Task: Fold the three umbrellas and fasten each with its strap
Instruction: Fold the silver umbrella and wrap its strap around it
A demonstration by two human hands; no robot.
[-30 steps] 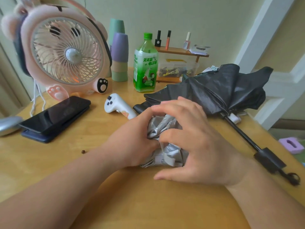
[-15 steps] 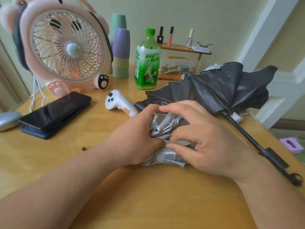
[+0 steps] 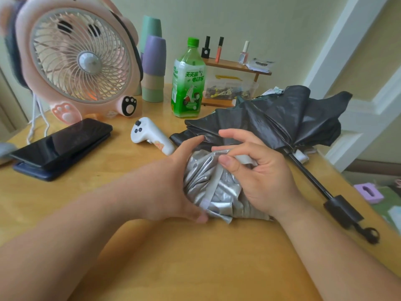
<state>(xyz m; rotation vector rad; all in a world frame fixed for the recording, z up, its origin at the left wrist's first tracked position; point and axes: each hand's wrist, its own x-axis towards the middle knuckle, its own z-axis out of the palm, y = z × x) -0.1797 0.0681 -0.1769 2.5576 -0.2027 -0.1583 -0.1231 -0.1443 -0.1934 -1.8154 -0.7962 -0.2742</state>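
Observation:
A folded silver umbrella (image 3: 213, 183) lies bundled on the wooden table (image 3: 195, 257) between my hands. My left hand (image 3: 173, 181) grips its left side, thumb at the bottom edge. My right hand (image 3: 258, 170) pinches the pale grey strap (image 3: 213, 181), which runs up across the bundle to my thumb. Behind them sprawls a black umbrella (image 3: 282, 118), its canopy loose and unfolded, with the shaft and black handle (image 3: 342, 211) reaching toward the table's right edge. I see no third umbrella.
A pink fan (image 3: 80, 61) stands at the back left, a black phone (image 3: 63, 144) and a white controller (image 3: 149, 135) in front of it. A green bottle (image 3: 187, 83), stacked cups (image 3: 153, 68) and a small shelf (image 3: 234, 68) line the back.
My right hand has lifted off the silver bundle and pulled the strap up and across it. My left hand has shifted to hold the bundle's left side.

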